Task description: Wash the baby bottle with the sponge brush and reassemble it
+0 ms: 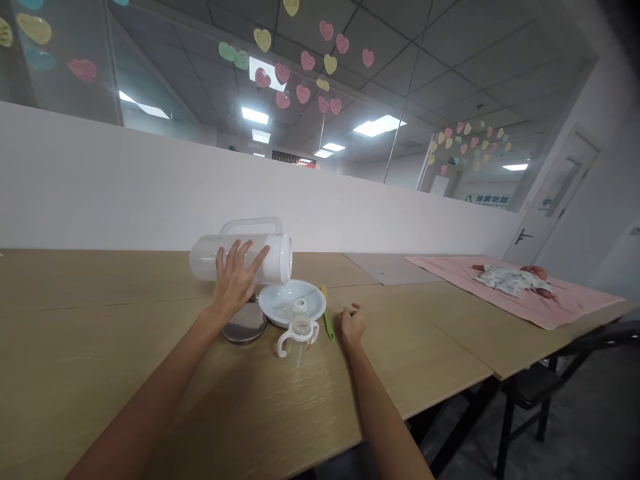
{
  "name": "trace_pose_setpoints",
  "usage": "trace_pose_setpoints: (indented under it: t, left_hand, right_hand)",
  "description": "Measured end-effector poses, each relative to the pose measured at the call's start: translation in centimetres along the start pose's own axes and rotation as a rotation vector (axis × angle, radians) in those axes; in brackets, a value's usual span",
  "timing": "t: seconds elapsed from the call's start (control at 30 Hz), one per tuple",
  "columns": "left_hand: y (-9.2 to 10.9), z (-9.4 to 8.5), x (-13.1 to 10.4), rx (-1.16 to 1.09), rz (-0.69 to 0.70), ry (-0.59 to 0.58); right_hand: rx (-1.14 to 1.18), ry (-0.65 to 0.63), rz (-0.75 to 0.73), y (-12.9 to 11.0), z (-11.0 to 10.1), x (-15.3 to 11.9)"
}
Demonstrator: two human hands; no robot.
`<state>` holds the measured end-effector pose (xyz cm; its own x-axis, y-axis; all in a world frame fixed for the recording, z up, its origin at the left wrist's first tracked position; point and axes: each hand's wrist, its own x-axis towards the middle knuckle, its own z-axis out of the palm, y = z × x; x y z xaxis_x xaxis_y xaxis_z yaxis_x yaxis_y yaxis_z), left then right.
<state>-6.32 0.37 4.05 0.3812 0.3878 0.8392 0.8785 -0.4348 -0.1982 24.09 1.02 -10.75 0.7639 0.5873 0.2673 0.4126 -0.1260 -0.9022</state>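
My left hand (235, 277) is on the near side of a clear plastic jug (205, 257), its fingers spread over the wall. The jug is on its side, with its handle upward and white lid (284, 260) to the right, beside a white bowl (267, 303). In the bowl is a small clear piece with a white ring (299, 305). In front stands a clear baby bottle (300, 327) with two white handles. My right hand (353, 323) rests with curled fingers on the table, nothing visible in it, near a slim yellow-and-green utensil (328, 320).
A round metal-rimmed disc (245, 325) lies under my left wrist. Far right, a baby doll (513, 279) in a patterned top lies on a pink cloth (460, 283). A black stool (533, 387) stands beside the wooden table (425, 353). A white wall (150, 193) runs along the back.
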Motion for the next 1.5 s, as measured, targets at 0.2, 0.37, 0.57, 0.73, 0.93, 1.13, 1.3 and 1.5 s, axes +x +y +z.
trace_pose_setpoints:
  t: [0.2, 0.37, 0.57, 0.73, 0.93, 1.13, 1.3, 1.5]
  left_hand:
    - [0.2, 0.1, 0.0, 0.01, 0.013, -0.01]
    - [0.5, -0.4, 0.2, -0.033, -0.012, -0.029]
    - [1.2, -3.0, 1.7, -0.203, -0.117, -0.006]
    - [0.9, -5.1, 2.1, -0.218, 0.032, -0.083]
    - [0.6, -5.2, 1.5, -0.195, 0.266, -0.154]
    - [1.4, -5.2, 1.6, -0.248, 0.272, -0.155]
    - [1.1, -4.9, 1.6, -0.243, 0.272, -0.122]
    - [-0.2, -4.9, 1.5, -0.197, 0.078, -0.042]
  right_hand:
    - [-0.007, 0.001, 0.0, -0.3, -0.1, -0.1]
    - [-0.017, 0.001, -0.004, -0.3, -0.2, -0.2]
    - [-0.03, -0.008, -0.001, -0.3, 0.0, -0.2]
    - [-0.032, -0.013, 0.009, -0.4, 0.0, -0.1]
    - [-0.031, -0.026, 0.001, -0.4, 0.0, -0.1]
    - [-0.032, -0.035, -0.003, -0.3, 0.0, -0.1]
    - [-0.042, -0.033, -0.004, -0.4, 0.0, -0.1]
    - [-0.066, -0.044, -0.016, -0.2, 0.0, 0.0]
